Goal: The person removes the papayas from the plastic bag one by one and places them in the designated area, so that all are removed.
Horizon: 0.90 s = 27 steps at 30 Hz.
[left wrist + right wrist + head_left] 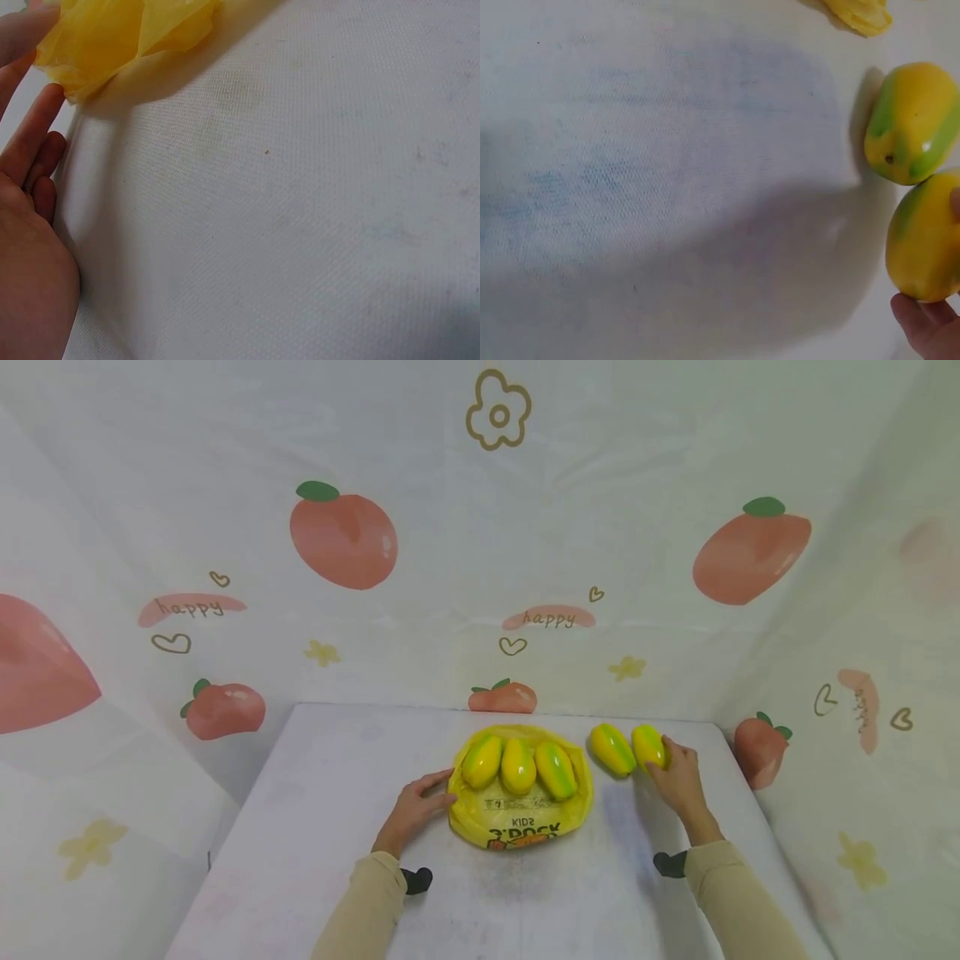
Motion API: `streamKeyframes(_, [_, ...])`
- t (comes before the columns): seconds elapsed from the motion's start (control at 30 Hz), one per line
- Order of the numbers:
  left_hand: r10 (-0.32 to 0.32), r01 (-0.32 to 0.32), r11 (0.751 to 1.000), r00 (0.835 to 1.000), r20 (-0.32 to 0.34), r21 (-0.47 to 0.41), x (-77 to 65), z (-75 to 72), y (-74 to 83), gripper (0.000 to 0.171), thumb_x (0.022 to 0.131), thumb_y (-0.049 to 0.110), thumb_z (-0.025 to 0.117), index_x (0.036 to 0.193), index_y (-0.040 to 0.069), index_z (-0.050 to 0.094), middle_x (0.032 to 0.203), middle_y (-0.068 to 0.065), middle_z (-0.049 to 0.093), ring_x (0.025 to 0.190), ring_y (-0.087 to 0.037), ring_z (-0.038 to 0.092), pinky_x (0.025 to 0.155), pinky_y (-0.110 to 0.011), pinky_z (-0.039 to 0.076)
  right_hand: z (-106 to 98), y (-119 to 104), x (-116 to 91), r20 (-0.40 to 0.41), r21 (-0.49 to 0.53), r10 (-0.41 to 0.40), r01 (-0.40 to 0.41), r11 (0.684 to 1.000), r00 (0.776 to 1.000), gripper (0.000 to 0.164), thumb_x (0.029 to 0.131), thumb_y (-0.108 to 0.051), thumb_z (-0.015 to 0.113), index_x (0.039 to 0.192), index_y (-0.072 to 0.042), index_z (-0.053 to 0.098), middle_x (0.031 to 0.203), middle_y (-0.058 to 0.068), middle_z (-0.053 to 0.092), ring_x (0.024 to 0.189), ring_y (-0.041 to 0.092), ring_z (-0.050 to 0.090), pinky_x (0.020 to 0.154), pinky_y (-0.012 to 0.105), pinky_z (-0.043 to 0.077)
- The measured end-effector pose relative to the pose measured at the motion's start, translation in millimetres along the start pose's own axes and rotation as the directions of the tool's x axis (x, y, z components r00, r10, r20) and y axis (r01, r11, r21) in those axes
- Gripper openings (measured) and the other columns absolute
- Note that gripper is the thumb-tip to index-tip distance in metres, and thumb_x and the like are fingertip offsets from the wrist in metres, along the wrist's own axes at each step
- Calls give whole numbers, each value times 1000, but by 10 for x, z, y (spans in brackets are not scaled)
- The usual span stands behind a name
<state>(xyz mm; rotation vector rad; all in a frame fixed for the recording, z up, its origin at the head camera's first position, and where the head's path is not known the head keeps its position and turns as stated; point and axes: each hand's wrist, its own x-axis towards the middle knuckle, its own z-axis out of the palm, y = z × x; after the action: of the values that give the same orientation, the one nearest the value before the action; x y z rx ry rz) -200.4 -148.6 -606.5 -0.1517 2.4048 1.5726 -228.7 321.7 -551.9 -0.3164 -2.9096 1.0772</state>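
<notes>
A crumpled yellow plastic bag [517, 818] with printed lettering lies on the table, and three glossy yellow-green mangoes [517, 767] rest on it side by side. My left hand [412, 814] is at the bag's left edge, its relaxed fingers touching the plastic; the left wrist view shows a fingertip [51, 97] against the bag. To the right of the bag, my right hand [681, 777] grips a mango [647, 745] between thumb and fingers. Another mango [612, 750] lies just left of the held one, and the two touch in the right wrist view.
A white table [315, 827] carries everything, with faint stains on its surface. White cloth walls [420, 643] with printed fruit, hearts and flowers stand behind and at both sides. Dark pieces [670, 864] jut from both wrists beside the beige sleeves.
</notes>
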Motion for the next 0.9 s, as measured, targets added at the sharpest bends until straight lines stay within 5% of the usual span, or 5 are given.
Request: streamKeyframes(0.9, [11, -11, 1000, 1000, -5, -11, -38, 11, 38, 52, 88, 36, 78, 138, 29, 65, 152, -3, 56, 151, -36, 38, 125, -65, 23, 56, -12, 50, 97, -80, 52, -45, 996, 994, 71, 103, -16, 55, 158, 10, 18, 158, 39, 22, 147, 55, 24, 124, 66, 22])
